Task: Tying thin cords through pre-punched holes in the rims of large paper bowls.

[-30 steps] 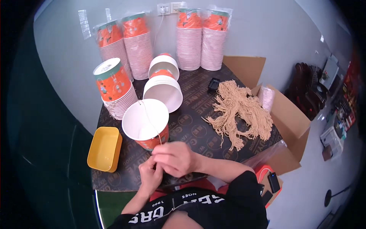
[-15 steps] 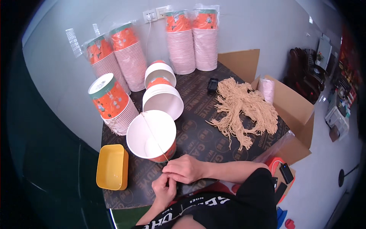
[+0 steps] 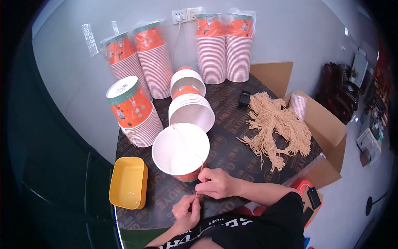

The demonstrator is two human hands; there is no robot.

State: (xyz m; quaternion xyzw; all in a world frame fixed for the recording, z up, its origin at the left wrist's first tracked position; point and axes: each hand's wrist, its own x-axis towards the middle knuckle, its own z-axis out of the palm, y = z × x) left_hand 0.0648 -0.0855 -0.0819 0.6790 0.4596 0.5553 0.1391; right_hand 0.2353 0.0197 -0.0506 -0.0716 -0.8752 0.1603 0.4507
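An orange paper bucket [image 3: 179, 154] with a white inside lies tipped on the table, its wide mouth facing me. A thin tan string [image 3: 202, 163] starts at the far rim, crosses the mouth and runs down over the near rim to my hands. My right hand [image 3: 217, 184] pinches the string just below the rim. Below and left of it, my left hand [image 3: 186, 211] is closed on the string's lower end, a short bit showing between the two hands. Both hands are closer to me than the bucket.
A yellow tub [image 3: 145, 184] sits left. Behind the bucket lie more nested buckets [image 3: 195, 114]; an upside-down stack [image 3: 132, 106] stands left. Wrapped bucket stacks [image 3: 211, 60] line the wall. Loose tan strings [image 3: 269, 128] and a small black device [image 3: 244, 98] lie right, beside an open cardboard box [image 3: 317, 116].
My hands have drawn slightly apart, the left one lower, with string showing between them. The string over the mouth was straight and now bends near the rim. The whole view has shifted.
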